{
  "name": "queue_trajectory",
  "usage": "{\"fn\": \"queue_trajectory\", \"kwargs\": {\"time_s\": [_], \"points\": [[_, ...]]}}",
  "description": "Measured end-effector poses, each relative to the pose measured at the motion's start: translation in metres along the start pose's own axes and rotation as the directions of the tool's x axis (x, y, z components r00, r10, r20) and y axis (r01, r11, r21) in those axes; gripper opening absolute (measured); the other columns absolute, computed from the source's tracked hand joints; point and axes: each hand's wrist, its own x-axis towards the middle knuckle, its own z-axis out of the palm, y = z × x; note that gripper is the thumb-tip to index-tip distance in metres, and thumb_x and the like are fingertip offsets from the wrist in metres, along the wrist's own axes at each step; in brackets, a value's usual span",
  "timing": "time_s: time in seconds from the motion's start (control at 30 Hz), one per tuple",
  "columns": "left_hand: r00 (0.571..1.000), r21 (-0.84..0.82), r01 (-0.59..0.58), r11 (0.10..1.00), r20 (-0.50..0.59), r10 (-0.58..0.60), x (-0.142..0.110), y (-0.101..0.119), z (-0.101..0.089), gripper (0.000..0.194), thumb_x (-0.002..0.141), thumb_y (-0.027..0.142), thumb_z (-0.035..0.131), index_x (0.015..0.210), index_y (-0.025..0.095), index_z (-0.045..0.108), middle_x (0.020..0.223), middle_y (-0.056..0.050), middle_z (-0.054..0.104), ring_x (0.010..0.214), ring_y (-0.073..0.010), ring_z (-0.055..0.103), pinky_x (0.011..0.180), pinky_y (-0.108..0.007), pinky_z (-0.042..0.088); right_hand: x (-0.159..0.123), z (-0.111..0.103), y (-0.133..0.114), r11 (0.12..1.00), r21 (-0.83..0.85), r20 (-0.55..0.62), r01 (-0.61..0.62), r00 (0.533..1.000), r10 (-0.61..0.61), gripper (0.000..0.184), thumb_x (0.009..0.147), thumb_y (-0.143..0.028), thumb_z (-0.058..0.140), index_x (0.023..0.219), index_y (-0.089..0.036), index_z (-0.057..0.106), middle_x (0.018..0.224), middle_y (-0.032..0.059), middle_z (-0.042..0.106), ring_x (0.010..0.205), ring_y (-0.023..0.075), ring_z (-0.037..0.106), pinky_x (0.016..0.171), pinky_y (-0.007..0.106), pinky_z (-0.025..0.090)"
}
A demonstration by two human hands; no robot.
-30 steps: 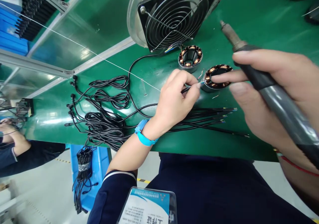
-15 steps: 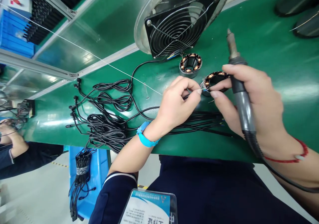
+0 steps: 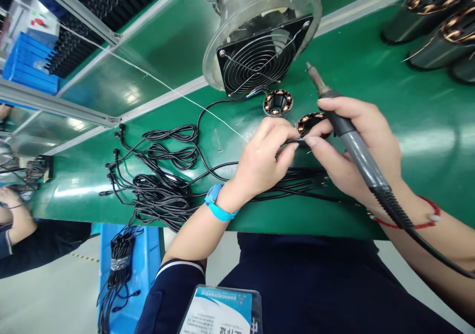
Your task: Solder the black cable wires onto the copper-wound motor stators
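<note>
My left hand (image 3: 264, 158) pinches the end of a thin black wire (image 3: 297, 142) beside a copper-wound stator (image 3: 308, 121) on the green bench. My right hand (image 3: 352, 146) grips a soldering iron (image 3: 349, 136), its tip pointing up and away toward the fan. The right thumb and forefinger also meet the wire end, touching the left fingertips. A second stator (image 3: 278, 102) sits just behind, apart from both hands. More black wires (image 3: 304, 180) lie under my hands.
A black caged fan (image 3: 260, 54) in a clear housing stands behind the stators. Bundled black cables (image 3: 159, 175) lie at left. Several stators (image 3: 438, 22) stand at the far right. A blue bin (image 3: 126, 269) of cables sits below the bench. Another person's arm (image 3: 22, 230) is at the left.
My right hand has drawn back from the camera and swung the iron's tip leftward. Both hands' fingertips closed together at the wire end by the near stator.
</note>
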Motion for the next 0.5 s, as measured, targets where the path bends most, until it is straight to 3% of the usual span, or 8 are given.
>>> {"fn": "queue_trajectory", "kwargs": {"time_s": [0.1, 0.27, 0.4, 0.5], "points": [[0.999, -0.012, 0.051, 0.999, 0.007, -0.051, 0.001, 0.001, 0.000, 0.011, 0.092, 0.011, 0.056, 0.085, 0.019, 0.059, 0.092, -0.005, 0.063, 0.091, -0.0168, 0.061, 0.079, -0.033, 0.051, 0.001, -0.007, 0.006, 0.999, -0.006, 0.086, 0.048, 0.995, -0.047, 0.045, 0.094, -0.028, 0.064, 0.138, -0.028, 0.053, 0.096, -0.0007, 0.072, 0.115, 0.0211, 0.064, 0.100, 0.039, 0.050], [0.986, -0.179, 0.159, 0.971, -0.020, -0.165, 0.001, -0.006, 0.005, 0.018, 0.083, 0.004, 0.058, 0.078, 0.021, 0.057, 0.086, -0.002, 0.062, 0.079, -0.0133, 0.058, 0.069, -0.029, 0.051, 0.004, -0.021, 0.017, 0.978, -0.003, 0.247, 0.210, 0.948, -0.203, 0.049, 0.097, -0.033, 0.055, 0.145, -0.031, 0.046, 0.104, 0.0009, 0.073, 0.105, 0.0214, 0.066, 0.092, 0.040, 0.051], [0.969, -0.358, 0.183, 0.915, -0.089, -0.229, 0.001, -0.012, 0.010, 0.024, 0.077, 0.000, 0.061, 0.074, 0.023, 0.062, 0.079, 0.000, 0.062, 0.064, -0.0095, 0.051, 0.054, -0.026, 0.046, 0.009, -0.017, 0.019, 0.971, -0.067, 0.212, 0.228, 0.955, -0.209, 0.046, 0.097, -0.031, 0.058, 0.142, -0.031, 0.048, 0.098, 0.0007, 0.072, 0.093, 0.0197, 0.064, 0.086, 0.037, 0.051], [0.937, -0.450, 0.285, 0.846, -0.056, -0.346, 0.003, -0.008, 0.008, 0.022, 0.077, 0.001, 0.064, 0.070, 0.022, 0.064, 0.076, 0.000, 0.061, 0.057, -0.0077, 0.048, 0.050, -0.026, 0.046, 0.014, -0.006, 0.017, 0.979, -0.129, 0.112, 0.155, 0.984, -0.141, 0.046, 0.097, -0.022, 0.059, 0.142, -0.026, 0.050, 0.099, 0.0025, 0.072, 0.092, 0.0195, 0.063, 0.089, 0.036, 0.050]]}}
